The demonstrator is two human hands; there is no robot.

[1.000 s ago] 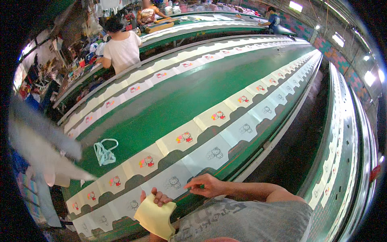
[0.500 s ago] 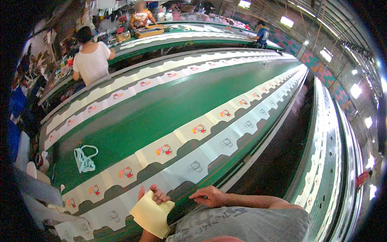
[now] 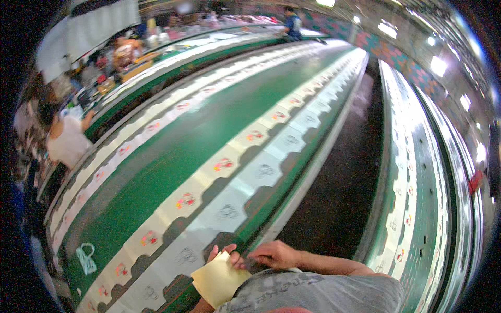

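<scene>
My left hand (image 3: 237, 259) is closed on a pale yellow cut fabric piece (image 3: 215, 281), held close in front of my grey shirt; its fingers curl over the top edge. I cannot tell if it is one layer or several. Just to the right, my right hand (image 3: 275, 254) has its fingers bent and drawn together, pointing at the left hand; anything in them is hidden. Beyond the hands, a row of light blue fabric pieces (image 3: 245, 193) with dark outline cartoon prints lies along the long green table (image 3: 172, 177). Beside it runs a cream row (image 3: 206, 180) with coloured prints.
A light blue face mask (image 3: 86, 259) lies at the table's left end. A dark aisle (image 3: 334, 208) separates this table from another printed-fabric table (image 3: 409, 208) on the right. A person in a white shirt (image 3: 68, 141) stands at the far left; others are at the back tables.
My view has swung, so the tables and co-workers sit farther left and higher. My left hand, with the fabric piece, has come closer to my right hand.
</scene>
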